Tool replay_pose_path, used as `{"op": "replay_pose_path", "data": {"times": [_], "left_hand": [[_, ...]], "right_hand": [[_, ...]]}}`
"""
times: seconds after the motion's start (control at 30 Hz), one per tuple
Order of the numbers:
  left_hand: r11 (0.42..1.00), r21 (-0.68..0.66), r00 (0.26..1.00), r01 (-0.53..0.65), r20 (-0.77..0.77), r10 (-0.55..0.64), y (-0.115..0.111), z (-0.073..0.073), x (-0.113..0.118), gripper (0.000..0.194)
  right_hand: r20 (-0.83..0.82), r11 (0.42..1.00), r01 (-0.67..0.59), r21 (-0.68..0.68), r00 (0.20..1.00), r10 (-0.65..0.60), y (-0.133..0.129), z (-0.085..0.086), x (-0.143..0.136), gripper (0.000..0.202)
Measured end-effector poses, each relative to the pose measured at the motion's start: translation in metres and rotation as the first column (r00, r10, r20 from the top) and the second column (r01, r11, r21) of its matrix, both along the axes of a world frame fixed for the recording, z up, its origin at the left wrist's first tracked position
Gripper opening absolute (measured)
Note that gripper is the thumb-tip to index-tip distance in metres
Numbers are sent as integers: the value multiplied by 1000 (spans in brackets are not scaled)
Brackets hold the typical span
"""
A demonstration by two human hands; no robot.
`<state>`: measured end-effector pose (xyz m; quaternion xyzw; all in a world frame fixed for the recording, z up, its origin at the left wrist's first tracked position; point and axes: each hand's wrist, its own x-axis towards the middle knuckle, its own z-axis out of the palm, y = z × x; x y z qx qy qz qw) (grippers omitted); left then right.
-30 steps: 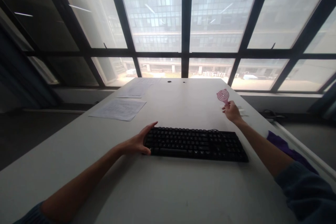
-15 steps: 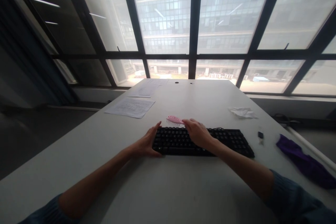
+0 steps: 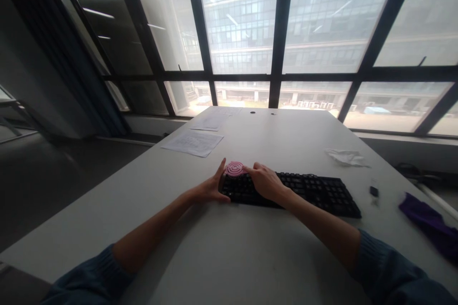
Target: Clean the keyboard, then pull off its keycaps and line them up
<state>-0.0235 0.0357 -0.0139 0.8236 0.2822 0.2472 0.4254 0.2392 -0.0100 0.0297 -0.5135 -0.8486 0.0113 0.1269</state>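
A black keyboard (image 3: 317, 193) lies on the white table in front of me. My left hand (image 3: 211, 188) grips its left end, thumb at the near edge and fingers stretched to the far edge. In my right hand (image 3: 265, 181) is a pink hairbrush (image 3: 234, 168) with a spiral-patterned back, its handle mostly hidden by my fingers. The brush head is over the keyboard's upper left corner, bristles down at the keys. It is close to my left fingertips.
Printed papers (image 3: 195, 142) lie to the left on the white table (image 3: 229, 257). On the right are a crumpled white tissue (image 3: 346, 157), a small dark object (image 3: 374, 191) with a pale end, and a purple cloth (image 3: 429, 224). Windows (image 3: 243, 24) stand beyond the far edge.
The hairbrush has come from above the keyboard's far edge down onto its upper left keys, its back now facing me. My left hand still grips the keyboard. The view has shifted left.
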Motion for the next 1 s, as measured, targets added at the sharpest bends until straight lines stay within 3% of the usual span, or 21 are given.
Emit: {"op": "replay_pose_path", "data": {"times": [0.2,0.4,0.83,1.0], "left_hand": [[996,-49,998,70,-4,-70,0,7,-1,146],[999,32,997,-9,-74,12,1,4,-4,148],[999,31,999,36,-34,-35,0,6,1,144],[999,32,999,35,-29,-34,3,5,-1,143]], "right_hand": [[15,1000,4,16,1000,-4,2,-2,-7,55],[-28,992,118,37,993,-117,5,3,2,45],[-36,997,-49,63,998,51,2,-2,0,45],[-31,998,28,49,999,-27,2,-2,0,49]]}}
